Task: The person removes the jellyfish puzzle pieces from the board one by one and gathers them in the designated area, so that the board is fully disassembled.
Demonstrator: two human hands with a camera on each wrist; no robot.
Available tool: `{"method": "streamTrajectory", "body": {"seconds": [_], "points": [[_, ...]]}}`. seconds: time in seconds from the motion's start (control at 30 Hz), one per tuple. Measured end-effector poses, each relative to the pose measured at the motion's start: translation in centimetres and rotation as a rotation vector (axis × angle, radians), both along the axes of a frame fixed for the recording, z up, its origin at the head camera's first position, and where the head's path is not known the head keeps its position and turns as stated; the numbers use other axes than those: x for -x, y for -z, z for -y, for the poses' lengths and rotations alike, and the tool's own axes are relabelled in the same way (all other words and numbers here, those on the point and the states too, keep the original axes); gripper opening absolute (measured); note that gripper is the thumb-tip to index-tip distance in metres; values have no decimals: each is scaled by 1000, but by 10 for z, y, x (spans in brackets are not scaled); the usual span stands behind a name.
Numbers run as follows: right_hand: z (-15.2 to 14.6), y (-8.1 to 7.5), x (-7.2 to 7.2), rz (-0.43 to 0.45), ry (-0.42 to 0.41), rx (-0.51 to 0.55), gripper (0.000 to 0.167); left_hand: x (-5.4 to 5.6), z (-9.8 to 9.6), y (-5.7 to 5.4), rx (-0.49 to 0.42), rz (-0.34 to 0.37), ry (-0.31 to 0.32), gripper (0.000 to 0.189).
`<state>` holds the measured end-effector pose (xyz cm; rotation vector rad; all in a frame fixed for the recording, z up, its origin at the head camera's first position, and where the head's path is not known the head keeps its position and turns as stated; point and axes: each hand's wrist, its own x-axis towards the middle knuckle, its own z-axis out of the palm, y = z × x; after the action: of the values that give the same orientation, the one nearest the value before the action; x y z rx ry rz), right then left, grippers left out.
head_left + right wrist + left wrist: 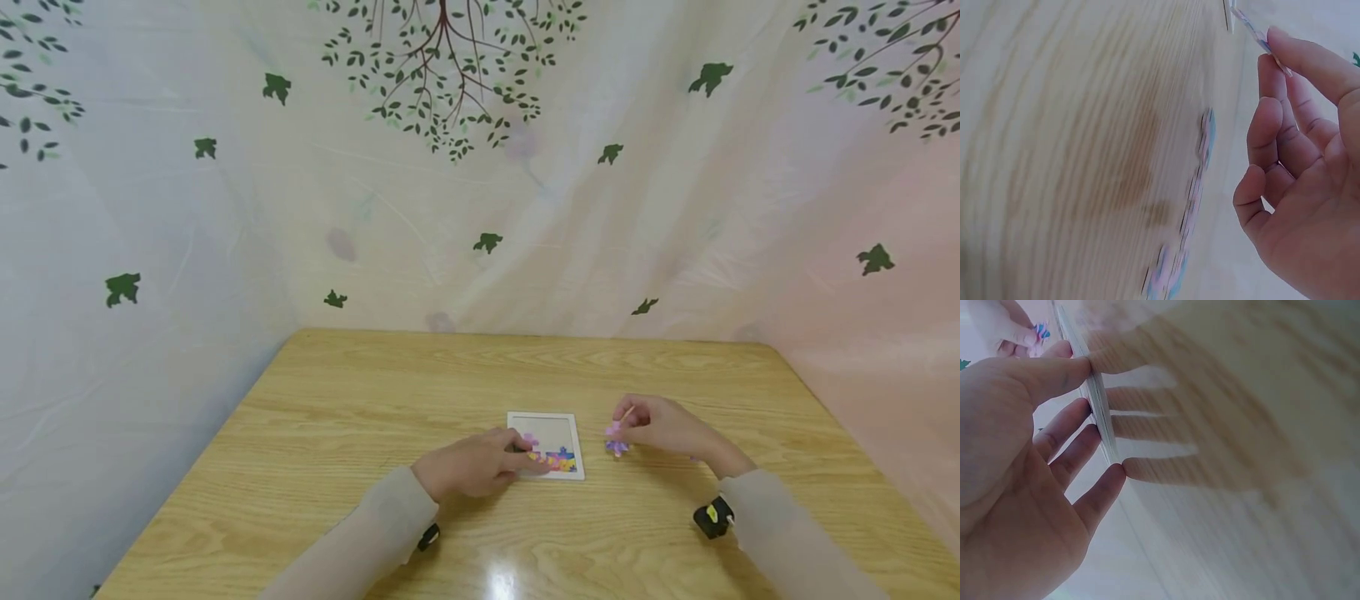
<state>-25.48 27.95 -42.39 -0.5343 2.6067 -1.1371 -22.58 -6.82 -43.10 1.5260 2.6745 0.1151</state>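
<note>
A white-framed puzzle tray (579,450) lies on the table, with colourful joined pieces (562,462) along its near edge and a pink piece (530,439) further up inside. My left hand (476,462) rests over the tray's near left corner. In the left wrist view, the thumb and fairly straight fingers of this hand touch the tray's edge (1100,406). Right of the tray, my right hand (660,425) pinches a pink and purple puzzle piece (617,442) between thumb and fingertips. The right wrist view shows this piece (1260,39) tilted, edge-on, above the tabletop.
Several loose puzzle pieces (1194,194) lie on the table beneath my right hand, mostly hidden by it in the head view. The wooden table (420,375) reaches back to a hanging cloth (420,208) printed with leaves, which also encloses both sides.
</note>
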Motion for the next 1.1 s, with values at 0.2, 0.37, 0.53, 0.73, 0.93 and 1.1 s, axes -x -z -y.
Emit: {"method": "streamTrajectory", "body": {"seconds": [0.2,0.37,0.53,0.73,0.93,1.1], "points": [[-31,3,-6,19,6,-1,26,-1,0,-1,-23,25,-5,43],[-51,6,-11,16,-9,26,24,-2,0,-2,-23,34,-10,44],[-62,10,-14,8,6,32,26,-1,0,-1,-25,22,-3,43],[-66,13,-13,-21,37,-31,28,-1,1,0,-24,10,3,44],[-66,14,-13,1,52,-38,27,-1,1,1,-33,5,9,44],[-65,14,-14,18,62,-49,29,-2,0,1,-23,19,-9,44]]}}
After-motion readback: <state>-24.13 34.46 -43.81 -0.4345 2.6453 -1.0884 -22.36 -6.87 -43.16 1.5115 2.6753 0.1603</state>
